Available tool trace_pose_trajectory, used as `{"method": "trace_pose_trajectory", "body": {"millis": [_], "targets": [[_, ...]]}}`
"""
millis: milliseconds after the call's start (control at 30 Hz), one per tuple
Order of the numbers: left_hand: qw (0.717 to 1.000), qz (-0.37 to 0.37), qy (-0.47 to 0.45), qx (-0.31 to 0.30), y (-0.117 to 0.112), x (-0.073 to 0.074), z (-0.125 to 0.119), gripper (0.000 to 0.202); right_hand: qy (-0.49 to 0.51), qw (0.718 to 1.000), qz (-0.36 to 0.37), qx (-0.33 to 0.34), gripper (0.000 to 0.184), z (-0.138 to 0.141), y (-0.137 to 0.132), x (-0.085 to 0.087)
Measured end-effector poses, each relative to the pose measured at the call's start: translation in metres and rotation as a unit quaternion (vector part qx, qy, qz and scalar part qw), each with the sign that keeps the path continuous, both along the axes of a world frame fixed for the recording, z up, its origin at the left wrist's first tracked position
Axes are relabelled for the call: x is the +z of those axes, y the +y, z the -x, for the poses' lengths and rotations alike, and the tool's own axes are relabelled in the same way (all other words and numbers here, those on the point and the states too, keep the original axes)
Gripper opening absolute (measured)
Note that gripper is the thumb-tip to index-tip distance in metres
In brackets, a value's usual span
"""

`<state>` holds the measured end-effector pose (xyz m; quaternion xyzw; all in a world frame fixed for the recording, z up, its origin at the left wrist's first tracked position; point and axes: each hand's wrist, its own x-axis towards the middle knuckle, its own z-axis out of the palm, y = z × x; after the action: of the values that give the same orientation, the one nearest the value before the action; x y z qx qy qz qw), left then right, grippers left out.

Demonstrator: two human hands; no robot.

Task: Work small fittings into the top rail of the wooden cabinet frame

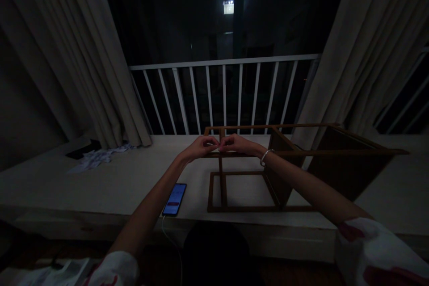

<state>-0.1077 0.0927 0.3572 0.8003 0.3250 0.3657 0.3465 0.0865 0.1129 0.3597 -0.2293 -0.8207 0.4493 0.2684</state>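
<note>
A brown wooden frame stand (295, 165) lies on its side on a pale ledge (117, 178) in a dim room. My left hand (201, 146) and my right hand (236, 143) meet fingertip to fingertip at a corner of the frame's upper rail, near an upright post. Both hands have fingers pinched together at that joint; what sits between them is too small and dark to name. A silver bangle (266, 156) rings my right wrist.
A lit phone (174, 199) lies on the ledge by my left forearm, its cable (169, 237) hanging over the edge. Crumpled paper (97, 157) and a dark flat object (82, 148) lie at far left. Curtains (100, 76) flank a white railing (224, 94).
</note>
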Motion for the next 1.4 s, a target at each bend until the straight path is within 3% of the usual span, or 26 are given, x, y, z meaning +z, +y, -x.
{"method": "trace_pose_trajectory", "body": {"millis": [300, 567, 833, 1100, 1300, 1400], "targets": [[0.994, -0.083, 0.011, 0.063, -0.003, -0.003, 0.002, 0.022, 0.002, 1.0, 0.007, 0.004, 0.027, 0.001, 0.003, 0.0], [0.989, -0.091, 0.042, 0.109, -0.003, -0.004, 0.002, 0.026, 0.016, 1.0, 0.02, 0.011, 0.028, 0.001, -0.002, 0.001], [0.996, -0.024, 0.032, 0.082, -0.005, -0.01, 0.004, 0.034, 0.005, 1.0, 0.016, 0.003, 0.03, 0.002, -0.003, 0.001], [0.998, -0.012, 0.048, 0.034, -0.013, 0.002, -0.005, 0.032, 0.006, 1.0, 0.014, -0.003, 0.03, 0.001, 0.003, -0.004], [0.99, -0.086, 0.087, 0.078, -0.012, 0.004, -0.017, 0.023, 0.003, 1.0, 0.006, -0.01, 0.031, -0.001, 0.005, -0.006], [0.992, -0.076, 0.06, 0.084, -0.012, 0.001, -0.019, 0.019, -0.002, 1.0, -0.003, -0.014, 0.031, -0.002, 0.005, -0.007]]}}
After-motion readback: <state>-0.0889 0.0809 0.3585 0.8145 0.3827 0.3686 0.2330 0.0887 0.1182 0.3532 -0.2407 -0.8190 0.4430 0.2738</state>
